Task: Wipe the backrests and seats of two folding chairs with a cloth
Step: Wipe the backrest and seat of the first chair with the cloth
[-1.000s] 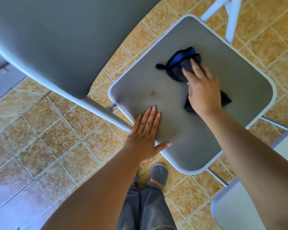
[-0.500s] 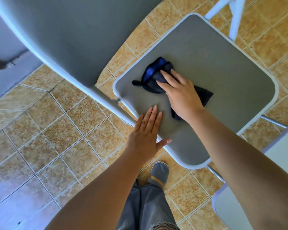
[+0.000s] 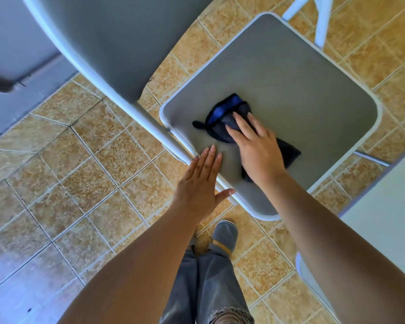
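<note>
A grey folding chair fills the upper half of the head view, its seat (image 3: 302, 85) edged in white and its grey backrest (image 3: 117, 36) at upper left. A dark cloth with a blue stripe (image 3: 222, 113) lies on the seat near its left corner. My right hand (image 3: 255, 146) presses flat on the cloth, fingers pointing up-left. My left hand (image 3: 201, 183) rests flat with fingers together on the seat's near left edge, beside the white frame tube (image 3: 150, 122).
Part of a second chair (image 3: 384, 195) shows at the right edge, with its seat rim (image 3: 302, 270) lower down. Tan floor tiles (image 3: 80, 178) surround the chairs. My grey trouser legs and shoe (image 3: 225, 232) stand just below the seat. A grey wall base (image 3: 21, 73) runs at upper left.
My right hand has slid the cloth from the middle of the seat toward its left corner near the backrest. My left hand has stayed on the seat edge.
</note>
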`<action>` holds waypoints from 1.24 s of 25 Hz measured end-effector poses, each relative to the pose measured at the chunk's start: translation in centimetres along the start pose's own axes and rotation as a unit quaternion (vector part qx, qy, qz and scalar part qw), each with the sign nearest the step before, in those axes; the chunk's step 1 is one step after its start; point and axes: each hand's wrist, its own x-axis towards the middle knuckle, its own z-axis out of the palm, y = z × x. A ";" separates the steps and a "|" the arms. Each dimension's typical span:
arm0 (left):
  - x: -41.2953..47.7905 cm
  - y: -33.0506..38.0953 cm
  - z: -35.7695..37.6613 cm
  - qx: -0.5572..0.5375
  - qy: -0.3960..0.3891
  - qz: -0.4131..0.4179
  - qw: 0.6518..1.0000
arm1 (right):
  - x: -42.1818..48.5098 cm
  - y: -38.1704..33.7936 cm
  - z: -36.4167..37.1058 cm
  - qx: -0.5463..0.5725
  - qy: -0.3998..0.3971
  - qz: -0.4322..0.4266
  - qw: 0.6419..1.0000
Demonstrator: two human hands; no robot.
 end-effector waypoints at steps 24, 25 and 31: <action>13.8 -1.4 -4.1 0.017 -0.067 -0.079 0.994 | 5.5 7.3 -1.2 0.039 0.041 0.320 0.946; 14.0 -1.7 -3.9 0.014 -0.072 -0.068 0.995 | 6.6 6.6 -1.1 0.045 0.036 0.298 0.953; 13.9 -3.4 -3.8 -0.016 -0.068 -0.019 0.997 | 2.9 7.0 -1.0 0.008 0.018 0.153 0.988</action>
